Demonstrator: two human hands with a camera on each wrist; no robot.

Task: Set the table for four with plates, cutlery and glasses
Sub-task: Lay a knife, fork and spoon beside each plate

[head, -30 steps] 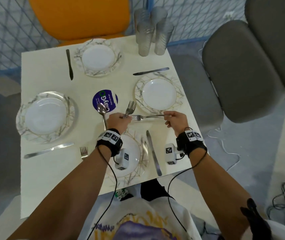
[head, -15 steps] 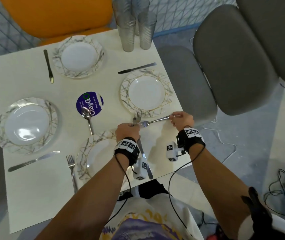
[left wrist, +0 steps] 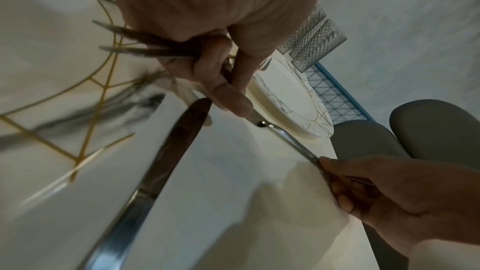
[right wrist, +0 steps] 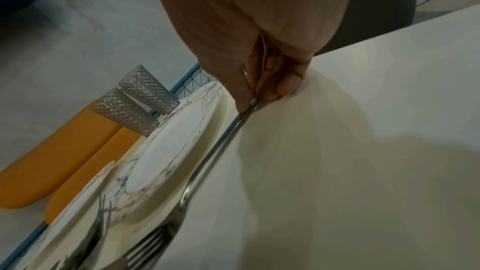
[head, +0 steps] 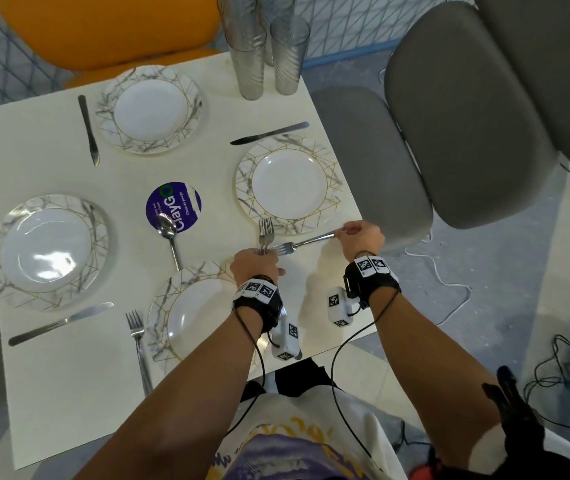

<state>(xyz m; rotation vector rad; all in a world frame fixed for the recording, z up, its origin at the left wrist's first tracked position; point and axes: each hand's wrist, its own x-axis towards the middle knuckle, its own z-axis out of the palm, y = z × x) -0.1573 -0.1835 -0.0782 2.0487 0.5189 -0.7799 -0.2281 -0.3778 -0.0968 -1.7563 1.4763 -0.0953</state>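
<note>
Four marbled plates lie on the white table [head: 69,393]: far [head: 152,109], right [head: 288,187], left [head: 46,251], near [head: 200,313]. My left hand [head: 259,259] grips two forks [head: 265,233] by their handles, tines pointing away, between the near and right plates. My right hand [head: 346,234] pinches the handle end of a third fork [head: 299,243], which runs low along the right plate's near rim. The right wrist view shows that fork [right wrist: 215,151] in my fingers [right wrist: 244,93]. Several ribbed glasses [head: 263,46] stand at the far edge.
Knives lie beside the far plate [head: 89,129], above the right plate [head: 269,133] and below the left plate [head: 60,323]; another knife [left wrist: 161,167] lies under my left wrist. A fork [head: 138,348] lies left of the near plate. A spoon [head: 169,233] overlaps a purple sticker [head: 172,202]. Grey chairs [head: 467,116] stand right.
My right hand has drawn the single fork rightward, away from the forks in my left hand, to lie along the right plate's near rim. My left hand shifted slightly right, off the spoon.
</note>
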